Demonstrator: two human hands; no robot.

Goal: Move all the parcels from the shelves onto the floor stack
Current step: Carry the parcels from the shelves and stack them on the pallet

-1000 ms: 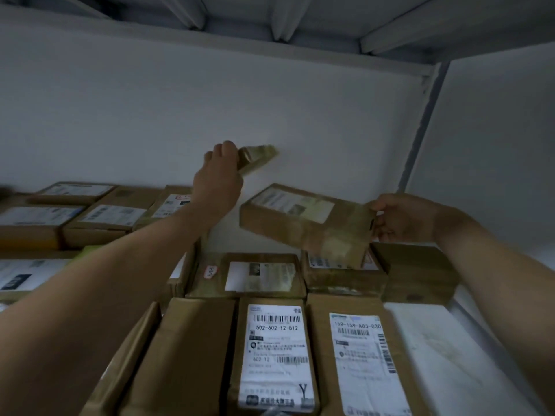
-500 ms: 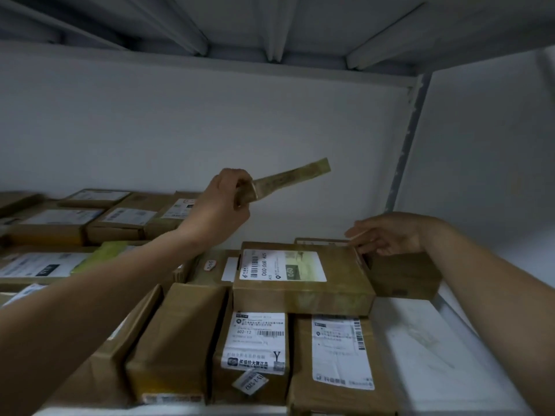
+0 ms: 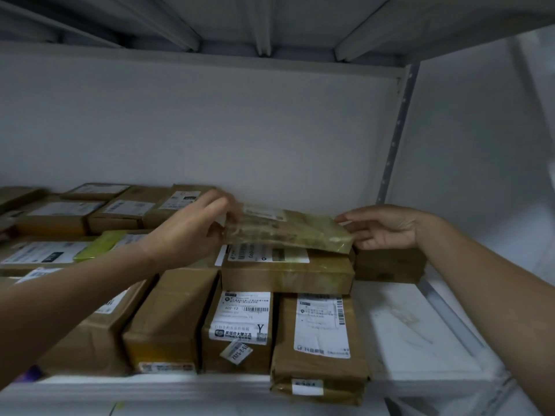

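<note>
A flat parcel between the fingers — left hand pinching it, right hand straight-fingered, touching its edge, box beneath.

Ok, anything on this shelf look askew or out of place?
Yes: the long brown parcel at the front right juts past the shelf edge, its end hanging over the lip. A small tag on the neighbouring parcel sits crooked. The left hand holds a flat parcel tilted.

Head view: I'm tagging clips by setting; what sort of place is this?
Probably a parcel storeroom or courier depot: brown taped cardboard parcels bearing white barcode labels crowd a white metal shelf, with a perforated grey upright at its right.
</note>
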